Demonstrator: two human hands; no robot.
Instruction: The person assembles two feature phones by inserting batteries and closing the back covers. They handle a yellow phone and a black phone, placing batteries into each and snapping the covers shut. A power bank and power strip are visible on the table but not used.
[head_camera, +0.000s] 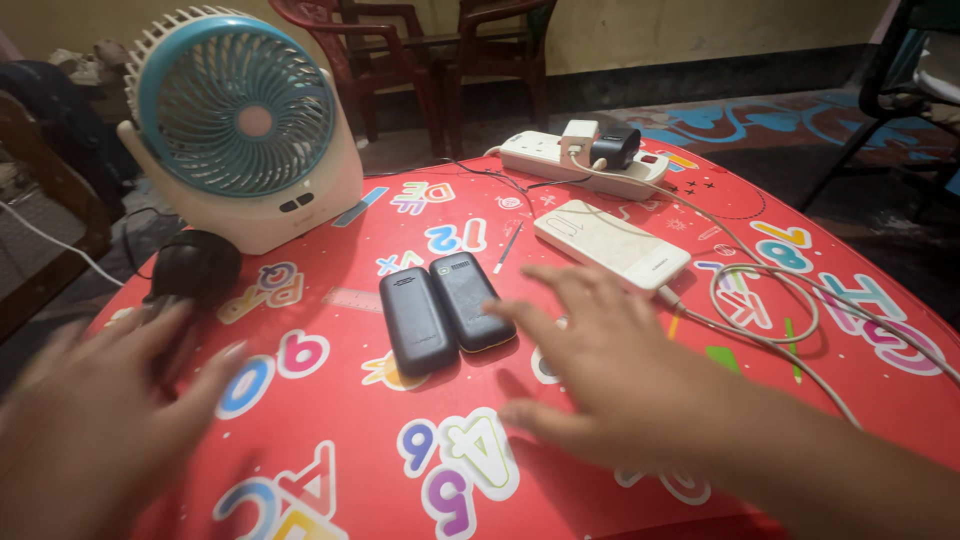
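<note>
Both hands are spread and empty, the right hand nearest two small phones, judged light, rigid, slick-backed, best pinched along their long edges

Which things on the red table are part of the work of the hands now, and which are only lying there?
In hand:
right hand, fingertips reaching the two dark phones
left hand, beside the black round object

Lying about:
table fan
white power bank
power strip
white cable

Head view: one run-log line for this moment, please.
right hand open, fingertips reaching two dark slab-shaped phones | left hand open, blurred, beside round black object | red plastic table
</note>
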